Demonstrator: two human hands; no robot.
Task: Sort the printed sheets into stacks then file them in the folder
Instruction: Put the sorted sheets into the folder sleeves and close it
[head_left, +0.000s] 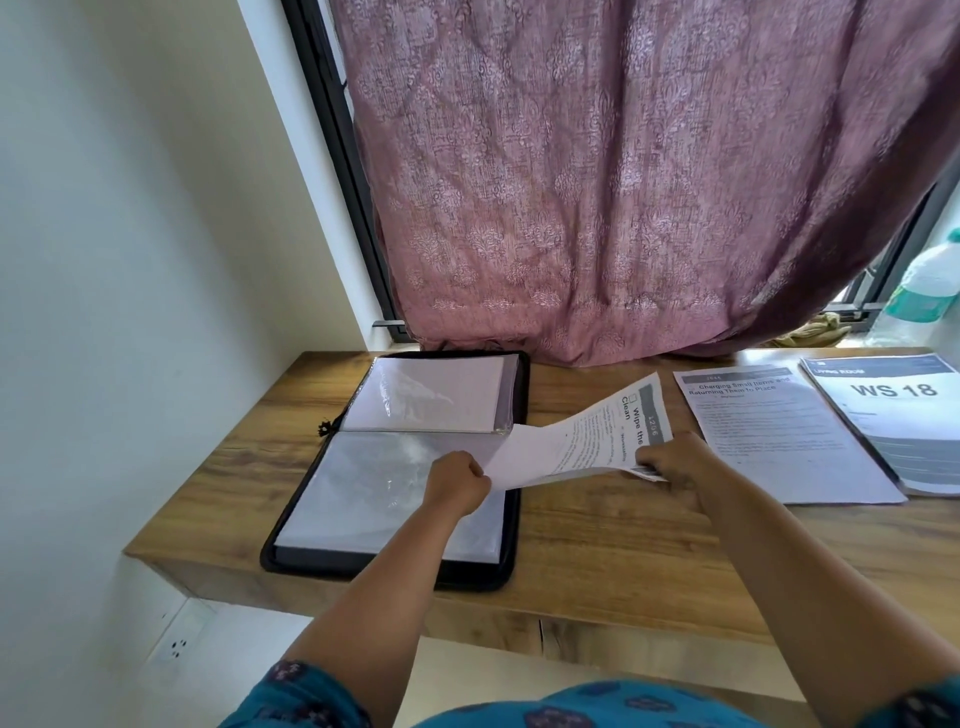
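Both fists, left hand (457, 480) and right hand (670, 462), gripping thin printed sheets (576, 441); glossy black folder (410, 467) open flat

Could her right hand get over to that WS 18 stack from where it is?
Probably yes. The right hand is gripping the held sheets, so it would need to let go first. Between it and the WS 18 stack lies only a flat printed sheet, nothing upright.

black folder (521, 395), mauve patterned curtain (597, 182), wood-grain desk (597, 540)
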